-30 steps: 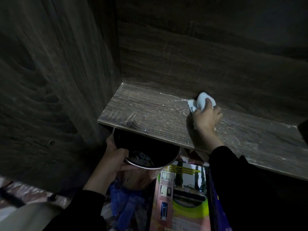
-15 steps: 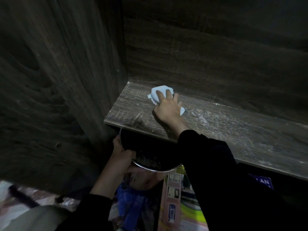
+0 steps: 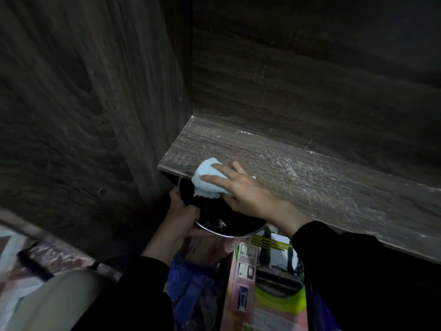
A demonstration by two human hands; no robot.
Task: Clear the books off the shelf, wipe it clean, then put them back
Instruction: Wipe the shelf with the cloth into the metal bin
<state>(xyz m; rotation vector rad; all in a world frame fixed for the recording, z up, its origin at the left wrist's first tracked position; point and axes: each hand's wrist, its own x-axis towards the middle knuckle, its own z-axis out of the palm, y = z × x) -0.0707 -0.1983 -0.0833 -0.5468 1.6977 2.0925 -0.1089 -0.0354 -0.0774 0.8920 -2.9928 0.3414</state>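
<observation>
at shelf (image 3: 310, 177) front edge, cloth (image 3: 205, 177) pressed under right grip (image 3: 243, 192), fingers spread flat, left grip (image 3: 179, 218) curled round bin (image 3: 229, 225) rim

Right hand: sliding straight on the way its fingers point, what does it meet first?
Likely the cabinet's side panel at the shelf's left end; the right hand, pressing the cloth, points up-left along the shelf. Depth is unclear.

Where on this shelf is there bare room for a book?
The shelf is bare, though dusty, from the right hand rightward to the frame's edge, and in the back left corner against the side wall. The front left edge is crowded: cloth, right hand, and the bin the left hand holds below.
</observation>
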